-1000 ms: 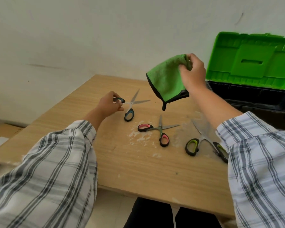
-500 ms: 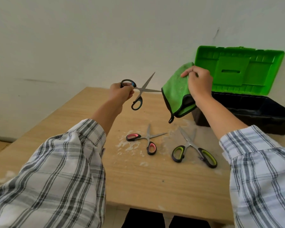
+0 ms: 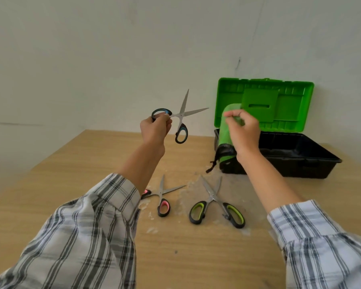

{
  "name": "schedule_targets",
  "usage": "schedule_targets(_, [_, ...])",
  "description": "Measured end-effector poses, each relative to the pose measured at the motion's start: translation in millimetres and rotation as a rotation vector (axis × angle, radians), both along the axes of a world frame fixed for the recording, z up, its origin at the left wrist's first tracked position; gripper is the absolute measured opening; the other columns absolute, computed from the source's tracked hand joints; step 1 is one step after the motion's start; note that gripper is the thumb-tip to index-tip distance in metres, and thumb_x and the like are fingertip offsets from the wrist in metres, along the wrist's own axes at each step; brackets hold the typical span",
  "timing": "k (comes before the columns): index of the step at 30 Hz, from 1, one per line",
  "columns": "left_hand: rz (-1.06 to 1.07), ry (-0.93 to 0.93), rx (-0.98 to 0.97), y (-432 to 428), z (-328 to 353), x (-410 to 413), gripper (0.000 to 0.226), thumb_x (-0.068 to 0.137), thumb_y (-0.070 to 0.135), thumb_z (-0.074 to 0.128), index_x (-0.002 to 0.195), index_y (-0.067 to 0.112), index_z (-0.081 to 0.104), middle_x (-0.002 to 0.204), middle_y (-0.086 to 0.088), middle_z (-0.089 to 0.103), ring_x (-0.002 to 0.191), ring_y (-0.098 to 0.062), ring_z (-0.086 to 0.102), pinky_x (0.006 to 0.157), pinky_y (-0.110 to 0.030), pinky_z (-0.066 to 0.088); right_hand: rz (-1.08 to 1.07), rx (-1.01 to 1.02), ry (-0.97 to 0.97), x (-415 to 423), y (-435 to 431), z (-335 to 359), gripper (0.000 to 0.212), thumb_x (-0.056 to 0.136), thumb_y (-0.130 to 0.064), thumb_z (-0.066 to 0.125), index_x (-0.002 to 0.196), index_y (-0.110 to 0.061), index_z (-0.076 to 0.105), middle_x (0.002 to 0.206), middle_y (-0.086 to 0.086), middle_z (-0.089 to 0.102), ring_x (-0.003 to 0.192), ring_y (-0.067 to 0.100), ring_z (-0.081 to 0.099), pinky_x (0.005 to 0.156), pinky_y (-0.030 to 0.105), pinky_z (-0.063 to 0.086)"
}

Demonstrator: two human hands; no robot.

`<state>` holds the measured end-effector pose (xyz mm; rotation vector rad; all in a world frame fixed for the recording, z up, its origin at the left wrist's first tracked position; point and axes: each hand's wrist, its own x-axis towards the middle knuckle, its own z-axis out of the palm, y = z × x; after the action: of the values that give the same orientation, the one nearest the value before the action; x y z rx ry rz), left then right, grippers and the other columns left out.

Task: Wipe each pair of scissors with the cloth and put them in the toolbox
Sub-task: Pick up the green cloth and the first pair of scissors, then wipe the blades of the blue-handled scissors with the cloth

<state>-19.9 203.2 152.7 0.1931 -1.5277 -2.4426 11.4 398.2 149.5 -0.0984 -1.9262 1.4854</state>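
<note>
While the left hand [image 3: 154, 130] pinches one handle loop of the blue scissors [image 3: 180, 119], likely light and stiff, blades splayed above the table [image 3: 92, 163]'s far edge, the limp cloth [image 3: 225, 132] hangs, seemingly pinched, from the right hand [image 3: 243, 130] before the toolbox [image 3: 300, 161]; the handles look the safe hold.

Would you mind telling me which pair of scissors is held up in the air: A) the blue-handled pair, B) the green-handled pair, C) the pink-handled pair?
A: the blue-handled scissors are raised off the table, while the pink-handled pair and the green-handled pair lie flat on it.
</note>
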Motion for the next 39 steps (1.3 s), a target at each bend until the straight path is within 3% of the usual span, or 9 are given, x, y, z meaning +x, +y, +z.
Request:
schedule_targets(4, [-0.053,0.034,0.088,24.7,-0.2,9.6,0.005,0.090,0.000,0.062,0.086,0.003,0.062,0.080,-0.008,0.064,0.078,-0.015,0.063,0.089,-0.027,0.055,0.148,0.083,-0.052,4.2,-5.6,-3.8,0.025,0.093,-0.038,0.067,0.093,-0.015,0.072,0.086,-0.020,0.061,0.077,-0.018,0.045,0.065,0.000,0.031])
schedule_targets(8, [-0.091,0.041,0.160,41.9,-3.7,15.1,0.003,0.090,0.001,0.063,0.092,0.003,0.064,0.085,-0.009,0.064,0.084,-0.017,0.064,0.092,-0.029,0.055,0.222,0.100,-0.126,2.1,-15.1,-10.9,0.036,0.085,-0.056,0.069,0.084,-0.020,0.073,0.086,-0.016,0.068,0.087,-0.011,0.053,0.074,0.013,0.038])
schedule_targets(15, [-0.167,0.125,0.302,51.0,-5.3,14.4,0.015,0.092,0.004,0.064,0.107,0.004,0.062,0.090,-0.007,0.067,0.088,-0.018,0.067,0.085,-0.026,0.057,0.282,0.021,-0.106,-7.4,-25.3,-13.4,0.017,0.087,-0.041,0.074,0.085,-0.024,0.075,0.087,-0.003,0.074,0.087,0.017,0.069,0.081,0.036,0.056])
schedule_targets(20, [-0.230,0.177,0.246,48.2,-9.5,11.5,0.032,0.086,0.007,0.071,0.117,0.004,0.061,0.091,-0.007,0.074,0.091,-0.019,0.072,0.088,-0.031,0.057,0.345,0.016,-0.090,-11.0,-29.4,-12.6,0.015,0.087,-0.040,0.075,0.085,-0.024,0.076,0.084,-0.004,0.075,0.085,0.016,0.070,0.081,0.036,0.058])
schedule_targets(22, [-0.233,0.186,0.187,45.7,-10.4,9.4,0.038,0.083,0.006,0.075,0.118,0.003,0.060,0.091,-0.009,0.074,0.086,-0.018,0.072,0.078,-0.027,0.058,0.373,0.019,-0.093,-13.2,-30.3,-13.9,0.016,0.086,-0.041,0.075,0.086,-0.025,0.076,0.086,-0.002,0.076,0.086,0.017,0.072,0.082,0.039,0.060])
schedule_targets(28, [-0.184,0.171,0.084,38.2,-12.1,-2.5,0.023,0.081,0.004,0.076,0.103,0.000,0.071,0.083,-0.007,0.073,0.074,-0.015,0.068,0.066,-0.022,0.054,0.429,0.010,-0.105,-19.2,-35.3,-16.3,0.018,0.087,-0.039,0.075,0.092,-0.022,0.077,0.089,0.001,0.078,0.087,0.018,0.074,0.084,0.040,0.061])
schedule_targets(31, [-0.172,0.154,0.112,34.3,-13.2,-8.7,0.021,0.078,0.007,0.079,0.096,0.001,0.071,0.079,-0.009,0.066,0.070,-0.018,0.059,0.071,-0.026,0.055,0.473,-0.124,-0.130,-22.5,-31.1,-18.5,0.022,0.090,-0.040,0.070,0.091,-0.021,0.079,0.094,0.005,0.078,0.093,0.023,0.074,0.087,0.042,0.060])
schedule_targets(34, [-0.170,0.158,0.127,28.0,-12.9,-11.7,0.010,0.081,0.006,0.076,0.090,0.006,0.071,0.075,-0.007,0.062,0.064,-0.013,0.056,0.067,-0.022,0.054,0.469,-0.264,-0.130,-27.6,-21.0,-20.6,0.011,0.093,-0.015,0.067,0.095,-0.021,0.076,0.102,0.010,0.076,0.097,0.030,0.073,0.085,0.046,0.061])
schedule_targets(39, [-0.204,0.147,0.148,25.8,-16.8,-12.5,0.004,0.086,0.006,0.070,0.088,0.009,0.071,0.078,-0.007,0.061,0.066,-0.014,0.055,0.061,-0.018,0.053,0.386,-0.574,-0.121,-37.2,-9.1,-23.2,0.052,0.084,-0.002,0.076,0.124,-0.028,0.056,0.108,0.008,0.075,0.094,0.026,0.075,0.073,0.043,0.062])
